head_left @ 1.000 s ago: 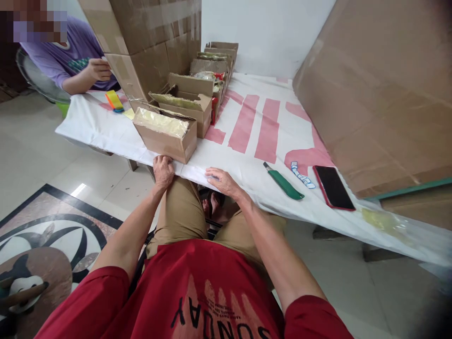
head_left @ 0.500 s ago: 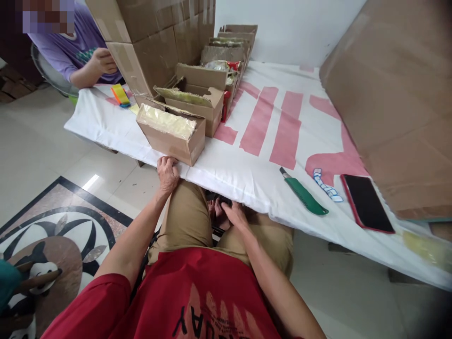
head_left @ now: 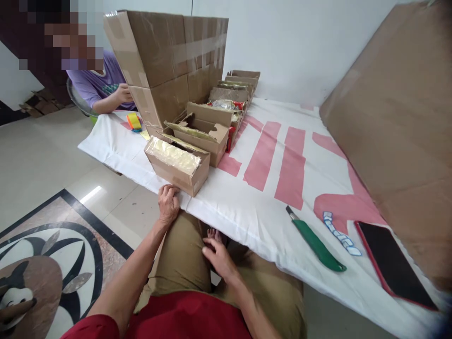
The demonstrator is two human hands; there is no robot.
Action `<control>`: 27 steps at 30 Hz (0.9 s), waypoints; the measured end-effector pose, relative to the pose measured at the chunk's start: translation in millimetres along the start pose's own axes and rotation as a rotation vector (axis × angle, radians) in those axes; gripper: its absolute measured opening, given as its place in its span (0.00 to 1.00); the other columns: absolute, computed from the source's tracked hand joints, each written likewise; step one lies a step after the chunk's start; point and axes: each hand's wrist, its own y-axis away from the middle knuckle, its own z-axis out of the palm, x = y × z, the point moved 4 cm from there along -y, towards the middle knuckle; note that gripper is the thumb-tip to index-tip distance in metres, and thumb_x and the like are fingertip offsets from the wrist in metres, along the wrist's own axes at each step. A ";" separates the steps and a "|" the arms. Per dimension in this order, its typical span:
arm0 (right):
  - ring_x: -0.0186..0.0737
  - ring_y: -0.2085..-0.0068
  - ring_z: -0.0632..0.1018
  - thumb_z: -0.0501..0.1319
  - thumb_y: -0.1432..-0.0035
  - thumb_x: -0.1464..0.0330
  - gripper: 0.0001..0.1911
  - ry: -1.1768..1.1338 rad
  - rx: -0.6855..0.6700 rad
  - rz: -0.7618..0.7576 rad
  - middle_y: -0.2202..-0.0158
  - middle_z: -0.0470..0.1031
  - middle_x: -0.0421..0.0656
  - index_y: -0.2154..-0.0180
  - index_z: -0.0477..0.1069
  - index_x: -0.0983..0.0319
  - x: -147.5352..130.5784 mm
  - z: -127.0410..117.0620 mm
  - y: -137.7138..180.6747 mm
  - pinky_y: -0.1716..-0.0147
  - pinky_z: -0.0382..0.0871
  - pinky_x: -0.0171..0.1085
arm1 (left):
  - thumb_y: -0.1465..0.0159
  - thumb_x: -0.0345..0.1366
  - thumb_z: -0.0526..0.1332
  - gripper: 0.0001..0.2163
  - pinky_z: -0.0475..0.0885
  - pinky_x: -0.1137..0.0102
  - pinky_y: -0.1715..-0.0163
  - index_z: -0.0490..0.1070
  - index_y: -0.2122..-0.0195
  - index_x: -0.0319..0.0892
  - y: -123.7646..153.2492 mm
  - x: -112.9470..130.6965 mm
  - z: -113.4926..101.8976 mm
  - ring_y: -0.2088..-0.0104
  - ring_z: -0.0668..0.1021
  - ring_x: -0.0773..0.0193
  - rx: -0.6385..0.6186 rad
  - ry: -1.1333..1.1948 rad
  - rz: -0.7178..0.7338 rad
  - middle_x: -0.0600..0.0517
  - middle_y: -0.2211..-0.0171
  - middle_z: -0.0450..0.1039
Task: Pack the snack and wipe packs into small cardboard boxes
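Note:
My left hand (head_left: 168,203) is at the near edge of the cloth-covered table (head_left: 233,212), its fingers curled over the edge. Just beyond it stands a small open cardboard box (head_left: 176,172) with a shiny, pale yellow taped flap. My right hand (head_left: 219,258) hovers over my lap, between the knees and below the table edge. Its fingers are loosely apart and nothing shows in them. On the table to the right lies a green utility knife (head_left: 318,245), its metal tip pointing away from me.
Behind the near box, another open box (head_left: 205,132) leads a row with packets. Large stacked cartons (head_left: 165,52) rise at the left. A phone (head_left: 393,261) and blue-white sticker (head_left: 341,235) lie right, beside a big cardboard sheet (head_left: 395,117). A co-worker (head_left: 109,89) sits far left near a tape roll (head_left: 133,122).
The view has tilted up, so the table things sit lower. My right hand has come up and left from between my legs. My left hand stays at the table edge.

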 end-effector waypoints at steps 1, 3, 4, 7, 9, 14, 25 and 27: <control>0.49 0.51 0.81 0.68 0.37 0.62 0.13 0.022 -0.008 0.007 0.51 0.81 0.48 0.54 0.79 0.62 -2.7 -1.1 7.2 0.53 0.78 0.46 | 0.46 0.25 0.55 0.11 0.69 0.53 0.44 0.73 0.69 0.46 0.9 0.4 1.1 0.53 0.75 0.49 0.014 0.014 -0.003 0.44 0.61 0.77; 0.48 0.56 0.83 0.65 0.37 0.62 0.11 0.035 -0.039 0.003 0.58 0.83 0.48 0.57 0.80 0.61 -15.6 -2.7 18.3 0.59 0.78 0.42 | 0.46 0.26 0.55 0.10 0.70 0.52 0.45 0.74 0.69 0.46 2.9 1.2 2.9 0.53 0.75 0.49 0.036 0.041 -0.017 0.44 0.62 0.77; 0.46 0.59 0.83 0.62 0.36 0.62 0.12 0.037 -0.054 -0.024 0.60 0.84 0.47 0.57 0.81 0.61 -26.2 -4.5 20.7 0.60 0.78 0.41 | 0.46 0.26 0.55 0.10 0.70 0.52 0.45 0.74 0.70 0.46 3.9 1.4 3.1 0.53 0.75 0.49 0.043 0.053 -0.026 0.44 0.62 0.77; 0.42 0.62 0.83 0.58 0.33 0.59 0.16 0.053 -0.038 -0.165 0.61 0.84 0.45 0.55 0.80 0.59 -66.0 -18.5 11.8 0.59 0.77 0.38 | 0.46 0.26 0.56 0.10 0.72 0.54 0.46 0.74 0.67 0.45 5.0 0.0 -2.0 0.52 0.76 0.50 0.067 0.083 -0.070 0.46 0.61 0.77; 0.40 0.64 0.81 0.58 0.33 0.58 0.17 0.094 0.074 -0.226 0.60 0.83 0.45 0.52 0.79 0.59 -86.6 -33.8 -7.0 0.61 0.77 0.38 | 0.45 0.26 0.56 0.13 0.74 0.57 0.48 0.74 0.61 0.45 1.5 -4.0 -10.7 0.52 0.77 0.53 0.117 0.086 -0.113 0.46 0.57 0.76; 0.47 0.56 0.82 0.60 0.38 0.57 0.29 0.176 0.304 -0.282 0.43 0.78 0.56 0.39 0.71 0.63 -96.5 -45.5 -72.9 0.60 0.80 0.44 | 0.41 0.30 0.60 0.22 0.74 0.58 0.43 0.68 0.44 0.44 -28.8 -29.9 -27.6 0.45 0.77 0.54 0.318 0.245 -0.408 0.44 0.45 0.72; 0.54 0.38 0.76 0.60 0.38 0.63 0.33 0.214 0.233 -0.507 0.35 0.72 0.54 0.33 0.65 0.60 -69.0 -14.9 -117.1 0.42 0.76 0.51 | 0.41 0.32 0.63 0.25 0.79 0.61 0.49 0.66 0.42 0.42 -51.6 -52.9 -5.9 0.46 0.79 0.54 0.273 0.408 -0.576 0.41 0.46 0.74; 0.54 0.37 0.75 0.61 0.39 0.64 0.33 0.209 0.227 -0.508 0.34 0.71 0.54 0.33 0.65 0.60 -69.7 -15.7 -115.4 0.40 0.75 0.52 | 0.41 0.33 0.63 0.25 0.79 0.61 0.49 0.66 0.41 0.42 -47.7 -53.1 -4.5 0.45 0.79 0.54 0.275 0.392 -0.572 0.40 0.45 0.72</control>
